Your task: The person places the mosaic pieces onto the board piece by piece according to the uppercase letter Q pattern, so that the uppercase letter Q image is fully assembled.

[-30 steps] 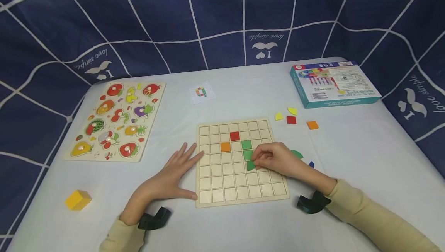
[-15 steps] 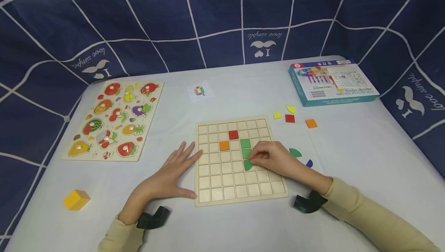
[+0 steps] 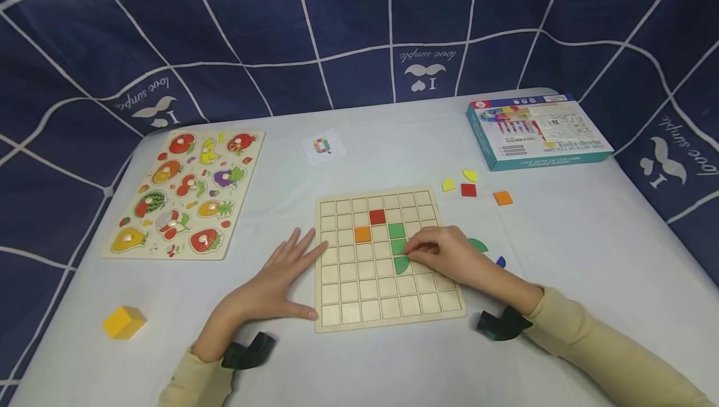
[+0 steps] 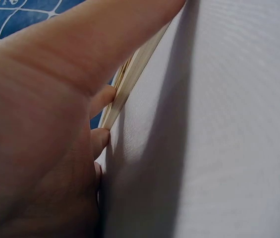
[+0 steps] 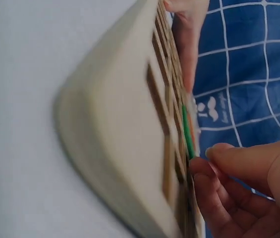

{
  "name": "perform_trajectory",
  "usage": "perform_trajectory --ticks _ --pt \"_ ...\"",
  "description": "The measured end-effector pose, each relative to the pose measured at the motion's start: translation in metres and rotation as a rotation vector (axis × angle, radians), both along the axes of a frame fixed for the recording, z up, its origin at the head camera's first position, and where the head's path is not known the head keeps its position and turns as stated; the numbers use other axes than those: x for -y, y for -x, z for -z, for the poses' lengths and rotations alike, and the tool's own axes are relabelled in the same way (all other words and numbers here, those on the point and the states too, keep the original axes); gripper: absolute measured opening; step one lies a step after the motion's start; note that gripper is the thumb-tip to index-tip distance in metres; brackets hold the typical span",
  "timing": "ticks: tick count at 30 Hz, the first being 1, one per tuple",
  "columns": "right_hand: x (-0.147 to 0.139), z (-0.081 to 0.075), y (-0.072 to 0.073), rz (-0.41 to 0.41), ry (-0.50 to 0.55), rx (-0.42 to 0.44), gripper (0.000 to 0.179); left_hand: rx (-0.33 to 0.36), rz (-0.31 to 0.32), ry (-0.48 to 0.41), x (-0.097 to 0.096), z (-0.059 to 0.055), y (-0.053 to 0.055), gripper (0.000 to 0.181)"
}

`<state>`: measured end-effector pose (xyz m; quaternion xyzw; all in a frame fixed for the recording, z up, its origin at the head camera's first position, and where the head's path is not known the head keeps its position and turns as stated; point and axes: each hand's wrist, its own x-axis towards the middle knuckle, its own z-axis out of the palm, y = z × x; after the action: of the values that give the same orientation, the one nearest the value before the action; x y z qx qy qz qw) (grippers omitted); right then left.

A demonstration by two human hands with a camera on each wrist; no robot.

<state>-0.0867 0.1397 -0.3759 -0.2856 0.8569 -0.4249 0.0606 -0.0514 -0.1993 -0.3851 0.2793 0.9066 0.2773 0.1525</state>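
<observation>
A pale wooden grid board point(image 3: 359, 307) lies flat, with a red square tile point(image 3: 377, 216), an orange square tile point(image 3: 362, 234) and two green square tiles point(image 3: 396, 230) in its cells. Below the green squares sits a green quarter-circle tile point(image 3: 401, 264), its curved side toward the lower right. The right hand point(image 3: 440, 251) has curled fingers and pinches this tile at its edge; in the right wrist view the thumb and index fingertips point(image 5: 199, 166) meet the tile's end. With spread fingers, the left hand point(image 3: 275, 285) rests against the board's left edge.
Right of the board lie yellow pieces point(image 3: 448, 185), a red tile point(image 3: 469, 190), an orange tile point(image 3: 502, 198), a green piece point(image 3: 478, 245) and a blue piece point(image 3: 501, 262). Beyond are a pattern card point(image 3: 331, 154), box point(image 3: 539, 132), fruit puzzle point(image 3: 216, 232) and yellow block point(image 3: 124, 323).
The green quarter-circle tile has turned and settled squarer in its cell, and more of it shows as the right fingertips shift slightly upward. The left hand keeps its place.
</observation>
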Motion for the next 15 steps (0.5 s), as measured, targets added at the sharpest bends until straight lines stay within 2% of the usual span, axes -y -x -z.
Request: perform_trajectory --ticks 6,12,15 --pt "-0.024 -0.011 0.008 0.068 -0.006 0.006 0.013 0.013 -0.002 0.01 0.0 0.001 0.001 0.114" --pt "-0.063 -0.018 0.017 0.169 -0.1 0.043 0.012 0.018 -0.004 0.011 0.001 0.0 0.001 0.115" --pt "-0.08 -0.017 0.018 0.182 -0.148 0.059 0.013 0.019 -0.002 0.008 0.001 0.0 0.001 0.115"
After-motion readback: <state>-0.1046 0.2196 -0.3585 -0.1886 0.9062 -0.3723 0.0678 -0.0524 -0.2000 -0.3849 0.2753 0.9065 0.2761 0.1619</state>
